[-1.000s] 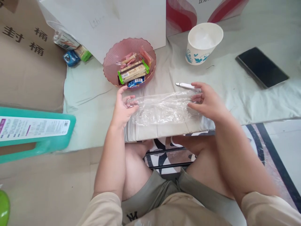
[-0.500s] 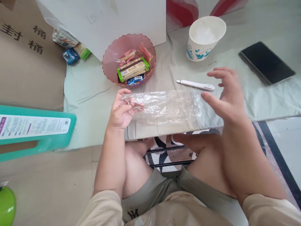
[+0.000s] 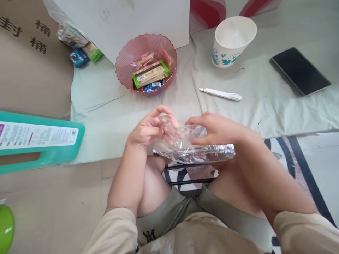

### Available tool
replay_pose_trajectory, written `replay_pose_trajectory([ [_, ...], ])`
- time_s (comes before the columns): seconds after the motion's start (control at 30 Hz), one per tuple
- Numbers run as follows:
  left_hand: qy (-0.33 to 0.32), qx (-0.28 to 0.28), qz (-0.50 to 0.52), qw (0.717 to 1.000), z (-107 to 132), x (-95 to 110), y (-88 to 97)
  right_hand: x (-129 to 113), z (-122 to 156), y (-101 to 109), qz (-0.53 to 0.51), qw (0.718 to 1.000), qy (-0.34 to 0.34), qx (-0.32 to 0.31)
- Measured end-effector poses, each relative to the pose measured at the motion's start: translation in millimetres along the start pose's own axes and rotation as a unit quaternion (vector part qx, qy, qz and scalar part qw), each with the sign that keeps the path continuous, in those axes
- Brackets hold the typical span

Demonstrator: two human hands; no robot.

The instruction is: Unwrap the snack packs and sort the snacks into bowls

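Note:
A clear, crinkled plastic bag [image 3: 182, 151] hangs at the front edge of the table, partly over my lap. My left hand [image 3: 156, 128] holds its left end, fingers curled, some of them seen through the film. On the bag's upper right part, my right hand [image 3: 214, 128] has its thumb and fingers curved around the film. Beyond the hands lies a slim white-handled tool [image 3: 221, 94] with a small metal tip. A pink ribbed bowl [image 3: 124, 67] holds several wrapped snacks, among them a green-ended wafer pack [image 3: 150, 74].
A white paper cup [image 3: 225, 53] with blue leaf prints and whitish contents stands at the back. To its right lies a black phone [image 3: 300, 70]. Boxes [image 3: 148, 21] line the back, with more snack packs [image 3: 79, 58] beside them. A teal labelled panel [image 3: 60, 155] is at the left.
My right hand has come left and down onto the bag. The bag has bunched up and dropped toward the table's edge. My left hand has shifted right.

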State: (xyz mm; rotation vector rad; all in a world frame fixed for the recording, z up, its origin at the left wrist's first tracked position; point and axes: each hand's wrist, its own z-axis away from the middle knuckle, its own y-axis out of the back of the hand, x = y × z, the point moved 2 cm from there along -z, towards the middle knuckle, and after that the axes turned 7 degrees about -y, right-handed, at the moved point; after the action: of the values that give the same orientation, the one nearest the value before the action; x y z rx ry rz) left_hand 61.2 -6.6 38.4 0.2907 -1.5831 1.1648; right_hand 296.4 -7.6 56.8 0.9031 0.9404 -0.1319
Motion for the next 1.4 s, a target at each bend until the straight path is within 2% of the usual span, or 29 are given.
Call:
replay_pose_trajectory([
  [0.07, -0.032, 0.052, -0.015, 0.998, 0, 7, 12.3, 1, 0, -2, -0.029, 0.999, -0.022, -0.029],
  [0.17, -0.116, 0.173, -0.017, 0.978, -1, 16, 31.0, 4, 2, -6, -0.165, 0.986, 0.001, 0.001],
  [0.23, -0.158, 0.242, 0.007, 0.957, -3, 17, 35.5, 8, 3, -10, -0.284, 0.958, 0.021, 0.033],
  [0.3, -0.156, 0.267, 0.028, 0.951, -7, 11, 30.7, 13, 2, -15, -0.381, 0.920, 0.013, 0.091],
  [0.37, -0.109, 0.248, 0.035, 0.962, -14, -1, 19.0, 20, -2, -20, -0.430, 0.887, -0.032, 0.163],
  [0.43, -0.038, 0.203, 0.034, 0.978, -22, -15, 5.3, 25, -7, -26, -0.423, 0.874, -0.103, 0.218],
  [0.5, 0.012, 0.162, 0.026, 0.986, -28, -27, -5.8, 28, -10, -31, -0.365, 0.880, -0.161, 0.258],
  [0.57, 0.029, 0.153, -0.009, 0.988, -33, -36, -11.7, 28, -12, -33, -0.303, 0.891, -0.183, 0.286],
  [0.63, 0.027, 0.181, -0.079, 0.980, -36, -40, -12.3, 28, -11, -34, -0.292, 0.896, -0.181, 0.280],
  [0.73, 0.022, 0.212, -0.183, 0.960, -36, -37, -8.5, 30, -10, -34, -0.352, 0.893, -0.177, 0.216],
  [0.83, 0.039, 0.201, -0.221, 0.954, -31, -30, -2.5, 33, -9, -32, -0.378, 0.893, -0.178, 0.169],
  [1.0, 0.099, 0.183, -0.250, 0.946, -17, -18, 9.4, 33, -8, -30, -0.336, 0.911, -0.177, 0.163],
  [1.13, 0.069, 0.168, -0.225, 0.957, -11, -15, 15.5, 34, -8, -32, -0.362, 0.906, -0.140, 0.169],
  [1.27, 0.030, 0.159, -0.187, 0.969, -11, -17, 18.9, 40, -10, -33, -0.383, 0.892, -0.108, 0.216],
  [1.4, -0.046, 0.139, -0.189, 0.971, -13, -17, 20.0, 42, -10, -32, -0.363, 0.895, -0.091, 0.244],
])
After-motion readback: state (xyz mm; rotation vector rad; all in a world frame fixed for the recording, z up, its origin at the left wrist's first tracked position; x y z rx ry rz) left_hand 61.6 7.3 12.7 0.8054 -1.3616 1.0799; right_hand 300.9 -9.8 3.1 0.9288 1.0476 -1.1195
